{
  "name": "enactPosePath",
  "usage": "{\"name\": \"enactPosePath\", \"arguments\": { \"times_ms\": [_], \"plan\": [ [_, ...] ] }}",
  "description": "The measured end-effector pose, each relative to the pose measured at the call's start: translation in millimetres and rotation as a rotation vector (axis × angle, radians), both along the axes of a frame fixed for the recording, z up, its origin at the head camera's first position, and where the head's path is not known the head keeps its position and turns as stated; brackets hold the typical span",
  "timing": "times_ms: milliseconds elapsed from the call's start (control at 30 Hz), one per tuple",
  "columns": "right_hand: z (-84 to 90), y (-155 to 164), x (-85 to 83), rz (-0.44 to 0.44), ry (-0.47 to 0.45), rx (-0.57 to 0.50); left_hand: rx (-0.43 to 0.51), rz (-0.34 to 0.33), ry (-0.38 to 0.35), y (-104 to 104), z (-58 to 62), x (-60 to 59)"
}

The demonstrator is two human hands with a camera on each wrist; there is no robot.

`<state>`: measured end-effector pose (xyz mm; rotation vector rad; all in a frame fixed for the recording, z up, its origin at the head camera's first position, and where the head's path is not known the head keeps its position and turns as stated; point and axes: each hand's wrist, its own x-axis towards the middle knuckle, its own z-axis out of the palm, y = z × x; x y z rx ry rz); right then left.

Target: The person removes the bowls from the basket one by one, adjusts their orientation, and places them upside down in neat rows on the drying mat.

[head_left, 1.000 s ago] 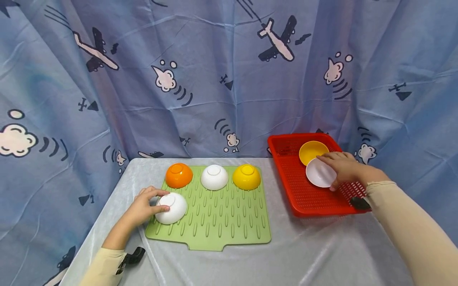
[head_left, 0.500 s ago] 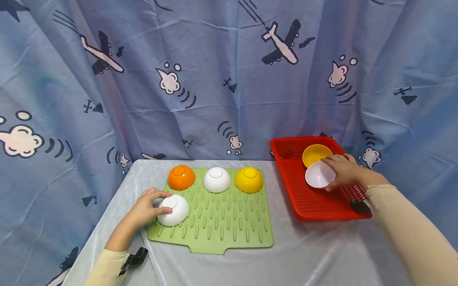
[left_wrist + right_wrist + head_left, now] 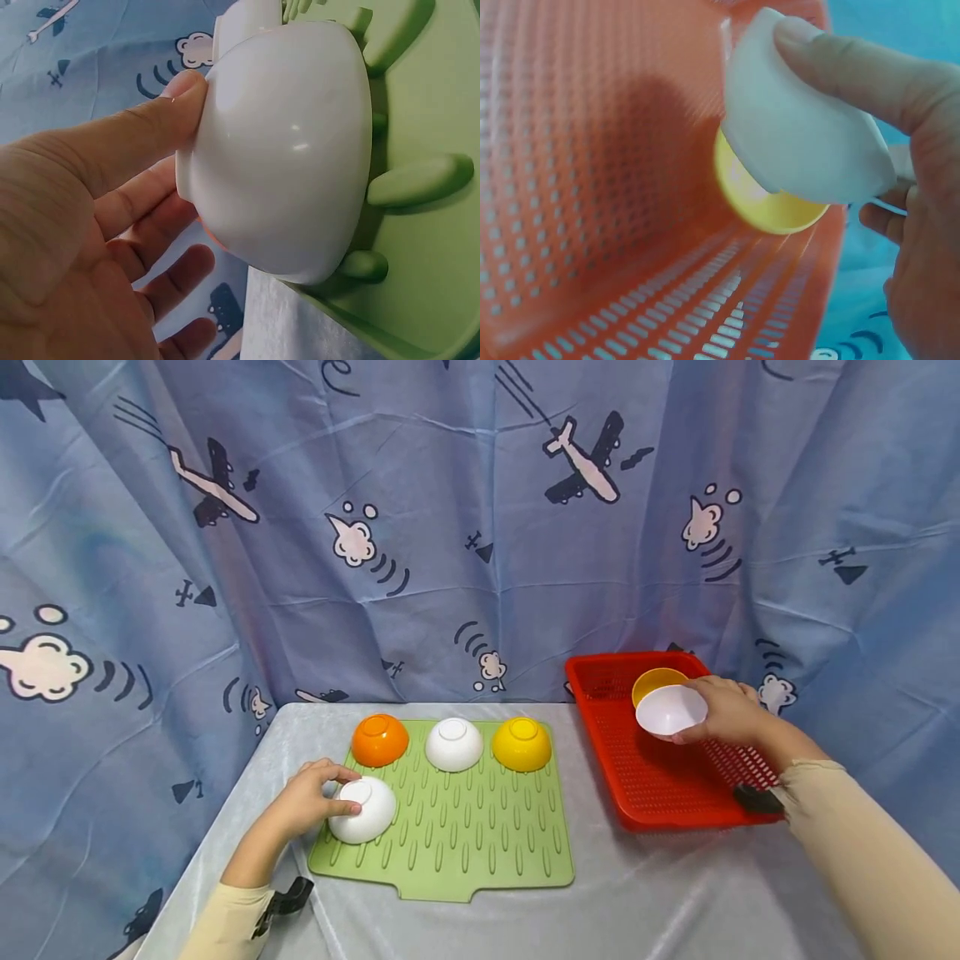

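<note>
Above red basket, white bowl now lifted

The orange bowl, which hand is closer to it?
Left. The left hand grips a white bowl just in front of the orange bowl; the right hand is over the red basket.

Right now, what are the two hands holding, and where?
Right hand holds a white bowl by its rim. Left hand holds an upturned white bowl by its side.

Left hand low, fingers curled, gripping. Right hand raised, forearm extended, fingers pinching.
</note>
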<state>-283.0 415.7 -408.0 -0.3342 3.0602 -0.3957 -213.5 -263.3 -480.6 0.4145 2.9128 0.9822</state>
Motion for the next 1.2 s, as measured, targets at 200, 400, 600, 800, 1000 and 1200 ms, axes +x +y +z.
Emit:
{"name": "enactPosePath", "arguments": {
  "times_ms": [200, 400, 600, 800, 1000, 1200],
  "plan": [
    [17.6, -18, 16.3, -0.048, 0.068, -0.11, -0.015, -0.014, 0.042, -4, -1.4, 3.5],
    [23.3, -47, 45.6, -0.08, 0.18, -0.271, -0.004, -0.047, 0.057, -6, -0.2, 4.8],
    [27.1, -82, 76.7, -0.098, 0.215, -0.369, -0.018, -0.075, 0.045, -5, 0.5, 3.8],
    [22.2, -125, 103.8, -0.093, 0.219, -0.432, -0.021, -0.089, 0.054, -2, 0.6, 7.1],
    [4.5, -165, 116.4, -0.011, 0.271, -0.5, -0.011, -0.076, 0.036, 5, 3.9, 7.6],
    [-20.0, -205, 125.9, 0.087, 0.238, -0.56, -0.049, -0.007, 0.054, 22, 17.1, 14.7]
  ]
}}
